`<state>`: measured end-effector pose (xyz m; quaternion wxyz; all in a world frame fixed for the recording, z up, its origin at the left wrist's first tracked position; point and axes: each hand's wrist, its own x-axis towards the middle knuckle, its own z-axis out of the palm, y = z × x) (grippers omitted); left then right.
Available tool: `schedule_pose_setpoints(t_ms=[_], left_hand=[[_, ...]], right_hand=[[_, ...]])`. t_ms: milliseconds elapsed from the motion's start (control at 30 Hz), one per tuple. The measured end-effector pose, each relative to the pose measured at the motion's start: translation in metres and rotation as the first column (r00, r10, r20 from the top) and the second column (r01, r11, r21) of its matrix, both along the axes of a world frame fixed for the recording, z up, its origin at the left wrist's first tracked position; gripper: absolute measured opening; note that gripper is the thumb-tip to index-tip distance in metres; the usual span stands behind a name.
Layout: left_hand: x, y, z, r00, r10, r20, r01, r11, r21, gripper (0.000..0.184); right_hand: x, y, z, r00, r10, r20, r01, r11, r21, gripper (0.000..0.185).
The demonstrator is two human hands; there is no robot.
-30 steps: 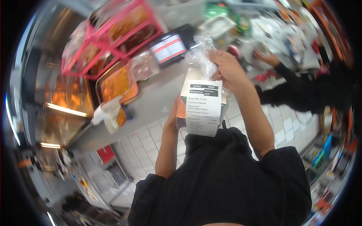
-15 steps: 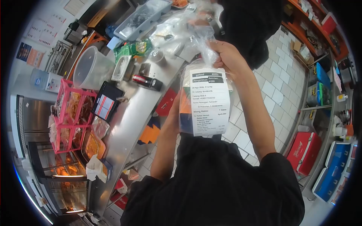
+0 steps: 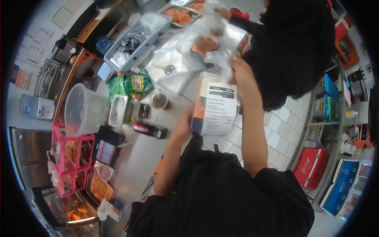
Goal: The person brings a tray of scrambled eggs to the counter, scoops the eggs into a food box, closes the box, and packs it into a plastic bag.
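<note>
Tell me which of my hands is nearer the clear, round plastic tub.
Left. Your left hand, against the clear plastic bag, is right of the tub in view; your right hand, at the bag's top, is farther right.

Metal surface (image 3: 136, 164), bare mid-strip. On it: pink rack (image 3: 74, 158), black tablet (image 3: 106, 147), clear tub (image 3: 81, 112), oblong metal dish (image 3: 117, 111), cup (image 3: 159, 100), red-black device (image 3: 150, 129), green packet (image 3: 132, 83), clear plastic bags (image 3: 175, 65). Food trays (image 3: 181, 16) at far end probably on it too, blurry there.

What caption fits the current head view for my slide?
Right hand grips the gathered top of a clear bag bearing a printed receipt, left hand at its side, near a metal counter.
</note>
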<state>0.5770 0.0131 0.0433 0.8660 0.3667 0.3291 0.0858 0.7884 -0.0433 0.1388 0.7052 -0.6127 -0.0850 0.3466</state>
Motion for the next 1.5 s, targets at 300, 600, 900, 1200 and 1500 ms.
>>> schedule_pose_setpoints(t_ms=[300, 600, 900, 1200, 1500], left_hand=[[-0.072, 0.079, -0.038, 0.957, -0.052, -0.285, 0.16, 0.915, 0.371, 0.031], [-0.157, 0.041, -0.02, 0.814, 0.393, -0.428, -0.241, 0.898, 0.368, 0.031], [-0.244, -0.037, -0.036, 0.248, 0.8, -0.546, -0.283, 0.599, 0.749, 0.028], [-0.38, 0.045, -0.113, -0.056, 0.933, -0.355, 0.021, 0.357, 0.934, 0.051], [-0.444, 0.091, -0.146, 0.057, 0.924, -0.378, 0.136, 0.368, 0.92, 0.07]], right_hand=[[0.07, 0.091, -0.083, 0.998, -0.052, 0.046, 0.055, 0.996, -0.066, 0.033], [0.24, 0.144, -0.237, 0.779, -0.193, 0.597, 0.277, 0.96, -0.05, 0.036], [0.28, 0.22, -0.273, 0.406, -0.077, 0.911, 0.269, 0.962, -0.038, 0.035], [0.204, 0.204, -0.228, 0.406, 0.053, 0.912, 0.48, 0.837, -0.262, 0.055], [0.061, 0.065, -0.163, 0.512, -0.128, 0.849, 0.484, 0.86, -0.163, 0.049]])
